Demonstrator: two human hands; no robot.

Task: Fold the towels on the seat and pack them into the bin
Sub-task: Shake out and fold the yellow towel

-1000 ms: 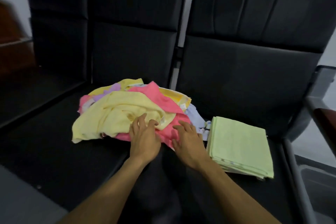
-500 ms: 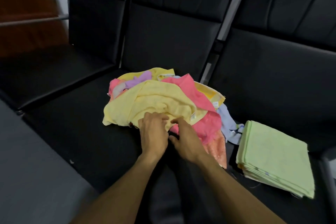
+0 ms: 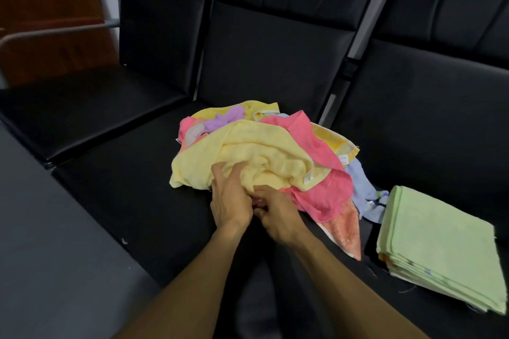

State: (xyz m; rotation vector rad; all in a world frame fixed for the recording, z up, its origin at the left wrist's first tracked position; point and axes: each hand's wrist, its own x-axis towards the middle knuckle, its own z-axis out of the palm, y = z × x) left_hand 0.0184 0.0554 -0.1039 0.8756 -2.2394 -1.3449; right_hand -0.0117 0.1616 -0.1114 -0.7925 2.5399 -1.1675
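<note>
One folded stack done, near right on seat. Loose heap remains — left hand and right hand, close together, grip yellow towel. Bin unseen.

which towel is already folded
The green towel, lying flat and squared on top of the stack on the right seat; the yellow, pink and other towels are crumpled in the heap.

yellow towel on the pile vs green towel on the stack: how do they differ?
The yellow towel lies crumpled atop the loose pile; the green towel lies flat and folded atop a neat stack. The left hand grips the yellow one; nothing touches the green. Both rest on the black seat.
</note>
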